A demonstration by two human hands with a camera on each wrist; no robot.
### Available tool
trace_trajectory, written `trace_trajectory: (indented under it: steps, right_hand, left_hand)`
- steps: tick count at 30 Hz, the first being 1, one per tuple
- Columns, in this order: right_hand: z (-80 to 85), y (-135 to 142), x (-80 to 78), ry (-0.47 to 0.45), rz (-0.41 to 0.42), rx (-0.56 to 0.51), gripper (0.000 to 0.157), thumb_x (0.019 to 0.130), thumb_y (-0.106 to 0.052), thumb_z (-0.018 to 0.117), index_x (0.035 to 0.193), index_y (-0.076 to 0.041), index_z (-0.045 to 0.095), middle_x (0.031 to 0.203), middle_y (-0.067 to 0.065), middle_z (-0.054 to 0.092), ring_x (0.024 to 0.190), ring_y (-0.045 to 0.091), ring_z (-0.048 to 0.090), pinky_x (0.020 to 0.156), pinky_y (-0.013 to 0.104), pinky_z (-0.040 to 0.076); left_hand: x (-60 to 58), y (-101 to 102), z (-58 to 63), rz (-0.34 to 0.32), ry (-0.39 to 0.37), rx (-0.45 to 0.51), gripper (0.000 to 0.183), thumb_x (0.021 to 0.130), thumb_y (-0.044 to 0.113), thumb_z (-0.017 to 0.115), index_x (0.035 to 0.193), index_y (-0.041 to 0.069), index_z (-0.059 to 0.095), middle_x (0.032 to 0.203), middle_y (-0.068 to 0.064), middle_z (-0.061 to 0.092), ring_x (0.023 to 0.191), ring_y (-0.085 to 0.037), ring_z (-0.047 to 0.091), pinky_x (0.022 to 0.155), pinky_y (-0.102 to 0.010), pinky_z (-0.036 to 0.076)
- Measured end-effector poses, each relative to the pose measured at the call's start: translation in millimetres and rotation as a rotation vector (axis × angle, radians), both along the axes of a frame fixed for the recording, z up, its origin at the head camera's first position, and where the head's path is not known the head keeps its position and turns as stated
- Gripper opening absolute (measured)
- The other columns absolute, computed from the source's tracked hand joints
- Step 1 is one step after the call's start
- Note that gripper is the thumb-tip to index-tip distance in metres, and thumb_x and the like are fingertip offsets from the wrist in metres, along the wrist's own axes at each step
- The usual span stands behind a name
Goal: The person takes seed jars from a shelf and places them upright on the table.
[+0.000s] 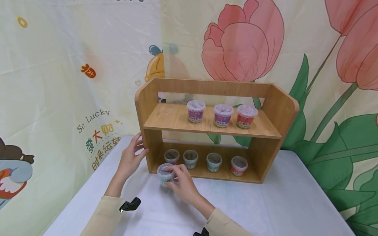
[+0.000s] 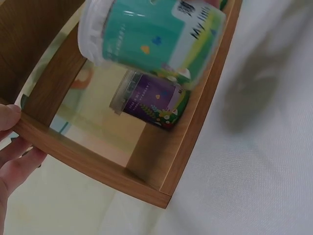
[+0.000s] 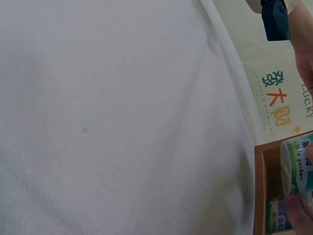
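Note:
My right hand point(image 1: 184, 185) holds a small lidded plastic cup point(image 1: 165, 173) with a teal label, in front of the shelf's lower left corner. In the left wrist view this cup point(image 2: 151, 36) looms close, tipped sideways in that camera, with a "My little" print. My left hand point(image 1: 132, 156) grips the left side panel of the wooden two-tier shelf point(image 1: 212, 132), thumb and fingers on either side of its edge point(image 2: 63, 152). Just behind the held cup, a purple-labelled cup point(image 1: 172, 156) stands on the lower tier, partly covered by it.
Along the lower tier stand two teal-labelled cups point(image 1: 190, 159) point(image 1: 214, 162) and a red-labelled one point(image 1: 239, 166). The upper tier bears two purple-labelled cups point(image 1: 196, 111) point(image 1: 223, 115) and a red-labelled cup point(image 1: 246, 116). A white cloth point(image 1: 236, 203) covers the table; a printed curtain point(image 1: 112, 65) hangs behind.

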State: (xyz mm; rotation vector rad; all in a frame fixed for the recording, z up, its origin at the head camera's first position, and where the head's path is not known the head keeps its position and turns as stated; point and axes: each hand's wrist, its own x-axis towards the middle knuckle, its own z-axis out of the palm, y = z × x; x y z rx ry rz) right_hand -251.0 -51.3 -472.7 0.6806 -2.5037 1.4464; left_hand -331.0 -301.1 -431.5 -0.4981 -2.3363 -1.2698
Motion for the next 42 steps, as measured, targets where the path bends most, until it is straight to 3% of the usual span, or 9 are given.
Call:
trace_trajectory:
  steps: [13,20,26,32,42]
  right_hand:
    - [-16.2,-19,-2.3,0.008,-0.022,0.017,0.045,0.09,-0.001,0.084,0.127,-0.02,0.068,0.12,0.002,0.053,0.104,0.014,0.061,0.092,0.034,0.063]
    - [-22.6,-24,-1.7,-0.027,-0.038,0.04,0.045,0.089,-0.004,0.086,0.125,-0.023,0.068,0.121,0.0,0.053,0.102,0.014,0.059,0.087,0.024,0.056]
    - [-26.7,-26,-1.7,-0.037,-0.044,0.076,0.046,0.088,-0.004,0.086,0.125,-0.023,0.066,0.123,0.001,0.053,0.113,0.018,0.061,0.096,0.031,0.057]
    - [-23.0,-20,-2.7,-0.068,-0.013,0.108,0.052,0.087,0.001,0.086,0.126,-0.023,0.061,0.124,0.003,0.052,0.116,0.021,0.062,0.099,0.036,0.059]
    - [-6.6,-1,-4.1,-0.122,0.098,0.185,0.059,0.086,-0.006,0.085,0.136,-0.025,0.061,0.128,0.004,0.054,0.112,0.019,0.06,0.095,0.031,0.056]
  left_hand:
    - [0.4,0,-0.2,-0.002,0.0,0.002,0.082,0.101,0.001,0.07,0.168,0.027,0.029,0.145,-0.028,0.06,0.127,-0.047,0.065,0.091,-0.054,0.064]
    - [0.1,-1,-1.2,-0.002,0.003,0.009,0.082,0.1,0.001,0.071,0.167,0.025,0.03,0.144,-0.028,0.062,0.126,-0.046,0.067,0.09,-0.053,0.064]
    - [-0.8,-1,-1.6,0.001,0.015,0.01,0.082,0.1,-0.001,0.072,0.167,0.023,0.031,0.142,-0.028,0.062,0.125,-0.047,0.067,0.09,-0.053,0.064]
    - [-1.3,0,0.2,0.002,0.008,0.011,0.082,0.1,0.0,0.072,0.167,0.024,0.031,0.143,-0.028,0.062,0.125,-0.047,0.067,0.09,-0.053,0.064]
    - [-1.7,0,-1.6,0.01,-0.003,0.008,0.082,0.1,0.001,0.072,0.167,0.025,0.03,0.144,-0.028,0.061,0.126,-0.047,0.066,0.091,-0.055,0.064]
